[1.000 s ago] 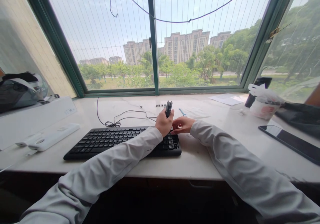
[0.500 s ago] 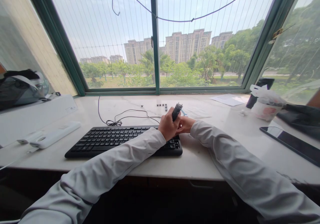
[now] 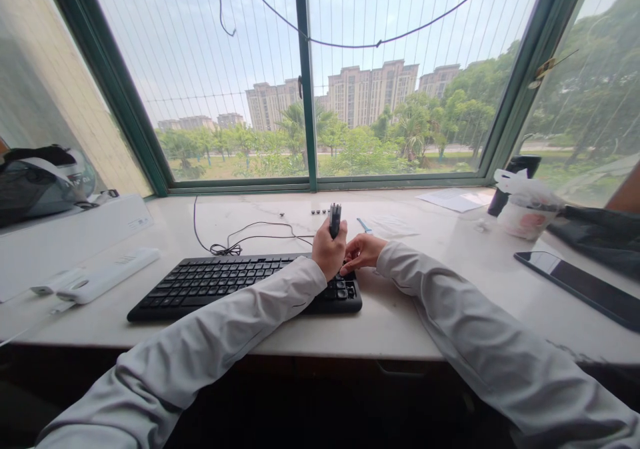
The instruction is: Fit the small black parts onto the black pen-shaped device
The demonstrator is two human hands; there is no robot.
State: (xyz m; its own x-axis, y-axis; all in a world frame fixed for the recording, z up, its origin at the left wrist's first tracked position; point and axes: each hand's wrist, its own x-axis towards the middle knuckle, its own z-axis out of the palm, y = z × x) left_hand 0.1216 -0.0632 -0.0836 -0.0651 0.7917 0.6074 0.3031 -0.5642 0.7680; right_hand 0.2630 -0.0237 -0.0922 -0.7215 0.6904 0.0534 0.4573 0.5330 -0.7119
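Observation:
A black keyboard lies on the white tabletop, and a few key positions at its right end look bare of caps. My left hand is closed round a black stick-like tool, held upright above the keyboard, its pronged or bristly top pointing up. Just to the right, my right hand has its fingertips pinched together low at the keyboard's upper right corner. Whatever sits between those fingertips is too small to make out. Several small black keycaps stand in a row behind my left hand.
Behind the keyboard a black cable is coiled. A small blue tool rests beyond my right hand, near a clear plastic bag. To the right are a phone and a bagged cup; a white power strip lies left.
The tool in my left hand has turned from tilted to upright. My hands have drawn apart slightly, and my right fingertips now show at the keys. The view has shifted a little.

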